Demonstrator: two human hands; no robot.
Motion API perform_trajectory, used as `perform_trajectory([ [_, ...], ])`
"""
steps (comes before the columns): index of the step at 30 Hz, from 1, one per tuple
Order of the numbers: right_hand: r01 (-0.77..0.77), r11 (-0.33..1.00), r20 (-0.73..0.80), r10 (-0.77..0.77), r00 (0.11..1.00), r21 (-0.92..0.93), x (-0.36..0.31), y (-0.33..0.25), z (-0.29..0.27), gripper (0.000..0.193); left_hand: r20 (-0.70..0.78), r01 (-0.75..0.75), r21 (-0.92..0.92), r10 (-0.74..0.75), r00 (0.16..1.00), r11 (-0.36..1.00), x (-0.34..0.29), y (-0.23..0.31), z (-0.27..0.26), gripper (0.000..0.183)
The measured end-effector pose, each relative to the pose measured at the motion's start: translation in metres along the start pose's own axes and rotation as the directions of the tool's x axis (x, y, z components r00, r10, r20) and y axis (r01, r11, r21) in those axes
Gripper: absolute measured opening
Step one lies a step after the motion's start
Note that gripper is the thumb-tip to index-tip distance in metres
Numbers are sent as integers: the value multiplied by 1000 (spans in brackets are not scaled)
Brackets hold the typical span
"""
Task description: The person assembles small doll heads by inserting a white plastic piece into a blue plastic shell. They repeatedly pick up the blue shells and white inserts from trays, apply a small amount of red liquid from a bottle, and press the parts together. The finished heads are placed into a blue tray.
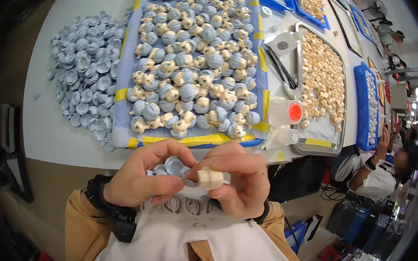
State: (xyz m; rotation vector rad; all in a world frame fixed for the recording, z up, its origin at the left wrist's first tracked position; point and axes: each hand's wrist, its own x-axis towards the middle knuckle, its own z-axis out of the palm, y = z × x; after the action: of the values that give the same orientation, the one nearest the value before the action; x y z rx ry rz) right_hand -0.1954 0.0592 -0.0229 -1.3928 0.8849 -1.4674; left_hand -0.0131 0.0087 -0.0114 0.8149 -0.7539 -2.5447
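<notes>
In front of my chest, at the table's near edge, my left hand is closed round several pale blue hollow hair shells. Beside it my right hand pinches a small cream doll head between thumb and fingers. The fingertips of both hands almost meet, and one blue shell lies close against the cream head. Beyond my hands stands a cloth-lined tray, edged with yellow tape, holding rows of cream doll heads with blue hair. A heap of loose blue shells lies left of it.
Right of the cloth-lined tray are a clear jar with a red lid, black tweezers and a white bottle. Farther right, a metal tray holds many cream pieces. A blue tray follows, near a seated co-worker.
</notes>
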Motion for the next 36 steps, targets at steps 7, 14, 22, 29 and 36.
perform_trajectory([
  [7,39,938,232,44,972,-344,15,-23,-9,33,-70,-16,-36,13,997,999,2,-1,1,28],
  [14,-28,552,-266,-356,896,-833,9,-38,-76,30,-4,-101,-90,101,995,991,3,-6,-7,29],
  [22,-104,239,-121,-57,991,-965,28,-46,-117,19,61,-103,-41,105,993,994,5,-7,-8,30],
  [29,-88,193,-79,55,995,-977,34,-48,-119,14,48,-116,-56,118,992,992,5,-4,-7,31],
  [36,-118,294,-77,148,986,-948,41,-53,-125,15,39,-149,-59,152,988,987,5,-4,-6,31],
])
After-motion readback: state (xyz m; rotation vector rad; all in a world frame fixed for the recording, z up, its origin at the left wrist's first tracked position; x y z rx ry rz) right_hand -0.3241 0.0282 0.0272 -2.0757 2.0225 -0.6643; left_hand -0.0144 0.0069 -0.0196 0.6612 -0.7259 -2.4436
